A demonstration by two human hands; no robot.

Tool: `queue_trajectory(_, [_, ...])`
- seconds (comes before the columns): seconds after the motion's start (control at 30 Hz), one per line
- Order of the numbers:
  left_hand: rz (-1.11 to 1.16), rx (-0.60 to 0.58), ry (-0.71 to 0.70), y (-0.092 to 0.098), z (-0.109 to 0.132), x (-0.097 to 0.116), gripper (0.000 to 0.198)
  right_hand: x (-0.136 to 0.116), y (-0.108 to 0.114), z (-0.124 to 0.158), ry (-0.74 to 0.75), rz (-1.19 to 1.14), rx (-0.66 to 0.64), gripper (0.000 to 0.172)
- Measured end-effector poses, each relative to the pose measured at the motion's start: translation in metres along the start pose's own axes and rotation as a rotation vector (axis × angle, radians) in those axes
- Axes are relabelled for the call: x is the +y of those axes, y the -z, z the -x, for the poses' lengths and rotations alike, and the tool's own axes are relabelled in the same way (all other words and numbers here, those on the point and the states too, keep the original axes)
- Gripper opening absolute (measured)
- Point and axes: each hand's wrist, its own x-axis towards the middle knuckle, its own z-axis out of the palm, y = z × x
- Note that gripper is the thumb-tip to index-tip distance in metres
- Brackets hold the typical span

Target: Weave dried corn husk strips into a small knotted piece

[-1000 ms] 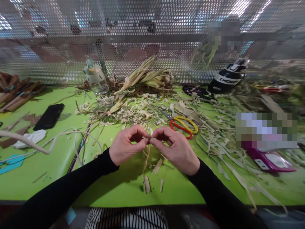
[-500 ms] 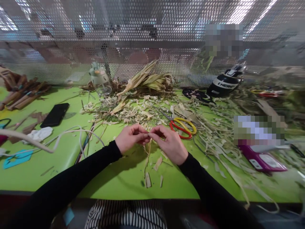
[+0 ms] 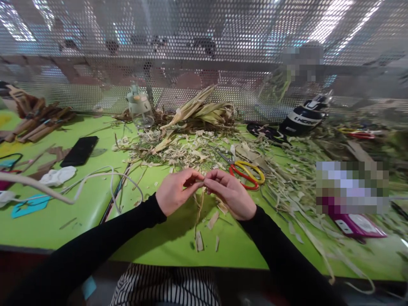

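My left hand (image 3: 177, 189) and my right hand (image 3: 232, 192) meet above the green table, thumbs and forefingers pinched together tip to tip. Between the fingertips is a thin dry husk strip, mostly hidden by the fingers. Below them a twisted, straw-coloured strand (image 3: 199, 207) runs down toward the table; whether it joins the held piece I cannot tell. Scissors (image 3: 247, 173) with red and yellow handles lie just beyond my right hand. Behind the hands spreads a heap of husk shreds (image 3: 188, 148), and small husk scraps (image 3: 199, 241) lie in front.
Dried corn husks (image 3: 197, 110) stand against the perforated metal screen (image 3: 178, 42). A clear bottle (image 3: 140, 108) and a black bottle (image 3: 304, 117) stand at the back. Leftward lie a black phone (image 3: 79, 151) and white cables (image 3: 111, 173); rightward, long leaf strips (image 3: 296, 204) and a magenta device (image 3: 358, 223).
The view has shifted slightly, so most things appear a little further right. My right hand has turned a little, and its fingers overlap the left fingertips more closely. Both hands keep their pinch.
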Motion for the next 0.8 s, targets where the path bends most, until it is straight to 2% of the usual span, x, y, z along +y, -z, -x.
queue_trajectory(0.17, [-0.083, 0.016, -0.082, 0.003, 0.003, 0.001, 0.016, -0.005, 0.0, 0.005, 0.057, 0.121, -0.02, 0.016])
queue_trajectory(0.4, [-0.02, 0.036, -0.052, 0.007, 0.008, 0.016, 0.012, -0.007, 0.001, 0.016, 0.255, 0.377, -0.003, 0.018])
queue_trajectory(0.57, [-0.005, 0.048, -0.048, 0.009, 0.01, 0.013, 0.011, -0.001, -0.003, 0.017, 0.339, 0.475, 0.045, 0.015])
queue_trajectory(0.63, [0.034, 0.026, -0.03, 0.01, 0.008, 0.01, 0.011, 0.002, -0.003, 0.014, 0.348, 0.491, 0.055, 0.013])
queue_trajectory(0.8, [0.157, -0.02, 0.128, 0.01, -0.001, 0.006, 0.02, 0.0, 0.0, 0.008, 0.393, 0.556, 0.087, 0.013])
